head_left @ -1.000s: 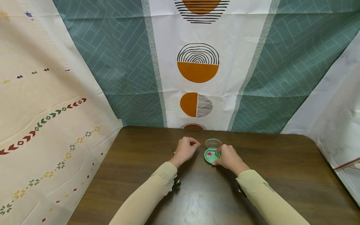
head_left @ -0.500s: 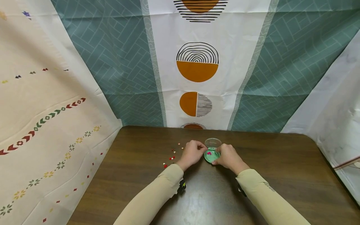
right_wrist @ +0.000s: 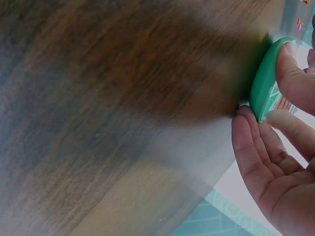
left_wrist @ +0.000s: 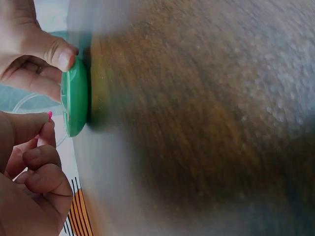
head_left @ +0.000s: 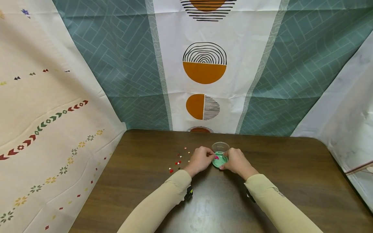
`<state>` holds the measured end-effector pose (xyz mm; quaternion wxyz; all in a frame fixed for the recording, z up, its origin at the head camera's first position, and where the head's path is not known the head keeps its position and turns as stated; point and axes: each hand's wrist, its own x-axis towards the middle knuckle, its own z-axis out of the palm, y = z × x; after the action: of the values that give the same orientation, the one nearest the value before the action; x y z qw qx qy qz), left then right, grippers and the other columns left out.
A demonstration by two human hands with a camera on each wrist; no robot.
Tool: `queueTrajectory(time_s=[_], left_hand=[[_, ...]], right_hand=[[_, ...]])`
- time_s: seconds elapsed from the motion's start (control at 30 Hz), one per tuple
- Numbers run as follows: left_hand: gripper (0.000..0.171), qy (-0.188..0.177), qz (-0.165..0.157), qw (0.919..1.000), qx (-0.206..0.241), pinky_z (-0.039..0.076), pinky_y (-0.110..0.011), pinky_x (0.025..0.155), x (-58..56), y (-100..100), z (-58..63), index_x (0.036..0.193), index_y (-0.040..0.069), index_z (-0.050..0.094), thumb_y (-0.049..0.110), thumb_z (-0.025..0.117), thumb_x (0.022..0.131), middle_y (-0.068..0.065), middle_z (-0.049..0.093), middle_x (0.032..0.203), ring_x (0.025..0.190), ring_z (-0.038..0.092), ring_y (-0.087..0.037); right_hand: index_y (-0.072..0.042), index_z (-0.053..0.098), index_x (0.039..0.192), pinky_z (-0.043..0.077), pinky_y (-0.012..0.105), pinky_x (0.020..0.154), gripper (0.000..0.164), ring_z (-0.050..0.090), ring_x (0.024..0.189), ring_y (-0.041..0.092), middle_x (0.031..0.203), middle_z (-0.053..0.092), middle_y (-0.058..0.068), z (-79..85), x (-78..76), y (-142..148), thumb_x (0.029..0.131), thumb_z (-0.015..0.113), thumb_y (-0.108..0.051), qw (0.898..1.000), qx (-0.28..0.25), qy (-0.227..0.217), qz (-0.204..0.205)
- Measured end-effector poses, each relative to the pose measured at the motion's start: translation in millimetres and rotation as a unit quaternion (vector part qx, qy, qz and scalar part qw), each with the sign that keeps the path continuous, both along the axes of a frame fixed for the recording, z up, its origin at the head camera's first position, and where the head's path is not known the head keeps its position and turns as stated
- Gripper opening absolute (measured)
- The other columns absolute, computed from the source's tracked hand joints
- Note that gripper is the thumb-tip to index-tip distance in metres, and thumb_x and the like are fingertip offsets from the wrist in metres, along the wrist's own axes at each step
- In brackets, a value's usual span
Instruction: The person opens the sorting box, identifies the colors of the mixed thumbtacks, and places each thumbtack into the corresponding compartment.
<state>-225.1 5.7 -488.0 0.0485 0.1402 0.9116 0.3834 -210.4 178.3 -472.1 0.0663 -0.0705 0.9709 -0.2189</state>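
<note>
Left grip (head_left: 201, 159) pinching pink piece (left_wrist: 50, 115); right grip (head_left: 237, 161) holding green case (left_wrist: 78, 101) at three o'clock. Clear lid (head_left: 220, 147) at twelve; red and gold bits (head_left: 176, 163) on desk (head_left: 276, 161) at nine, left grip between.

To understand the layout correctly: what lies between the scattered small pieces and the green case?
The left hand, in the head view; the left wrist view shows it pinching a pink bit.

Head view, bottom centre-left: left sleeve (head_left: 154, 205), long, pale yellow-beige, creased near the cuff (head_left: 177, 178). Lower right: right sleeve (head_left: 282, 207), same pale yellow, small dark print (head_left: 278, 193) on it, too small to read. Black wrist device (head_left: 187, 194) at left cuff, yellow-green mark (head_left: 190, 191). Black piece (head_left: 251, 196) under right sleeve, mostly hidden. Left hand (head_left: 200, 160), right hand (head_left: 238, 162): bare.
</note>
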Motion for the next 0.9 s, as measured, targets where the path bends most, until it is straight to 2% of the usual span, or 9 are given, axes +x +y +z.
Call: queueTrajectory(time_s=[0.17, 0.47, 0.7, 0.9], left_hand=[[0.013, 0.01, -0.003, 0.9998, -0.016, 0.044, -0.02, 0.059, -0.1, -0.3, -2.5, 0.082, 0.019, 0.073, 0.025, 0.063, 0.087, 0.012, 0.067, 0.077, 0.067, 0.055, -0.002], [0.011, 0.02, 0.004, 0.9994, -0.029, 0.042, -0.02, 0.055, -2.4, -2.0, -8.6, 0.081, 0.022, 0.073, 0.027, 0.064, 0.085, 0.014, 0.063, 0.069, 0.065, 0.054, -0.002], [0.009, 0.021, -0.003, 0.9992, -0.033, 0.041, -0.02, 0.055, -2.8, -2.8, -8.8, 0.081, 0.022, 0.073, 0.026, 0.065, 0.085, 0.015, 0.063, 0.067, 0.064, 0.054, -0.002], [0.009, 0.018, -0.006, 0.9991, -0.038, 0.042, -0.02, 0.055, -2.4, -2.7, -8.8, 0.081, 0.022, 0.073, 0.027, 0.066, 0.085, 0.015, 0.063, 0.068, 0.065, 0.054, -0.002]], right_hand=[[-0.002, 0.069, 0.103, 0.05, 0.04, 0.08, 0.059, 0.062, 0.092, 0.025, 0.105, 0.069, 0.012, 0.4, -0.3, 0.1, 0.057, 0.087, -0.034, 1.0, -0.001, -0.003, -0.003], [-0.003, 0.07, 0.102, 0.05, 0.038, 0.078, 0.058, 0.062, 0.09, 0.023, 0.105, 0.069, 0.011, -1.4, -0.4, 0.5, 0.057, 0.087, -0.034, 1.0, -0.003, 0.004, 0.001], [-0.004, 0.07, 0.104, 0.05, 0.04, 0.082, 0.059, 0.062, 0.096, 0.024, 0.108, 0.069, 0.011, -2.1, -1.2, 0.1, 0.057, 0.087, -0.035, 1.0, 0.0, 0.002, -0.002], [-0.003, 0.07, 0.103, 0.05, 0.039, 0.08, 0.059, 0.062, 0.093, 0.023, 0.106, 0.069, 0.011, -3.8, -1.6, 0.3, 0.057, 0.087, -0.035, 1.0, -0.001, 0.003, -0.002]])
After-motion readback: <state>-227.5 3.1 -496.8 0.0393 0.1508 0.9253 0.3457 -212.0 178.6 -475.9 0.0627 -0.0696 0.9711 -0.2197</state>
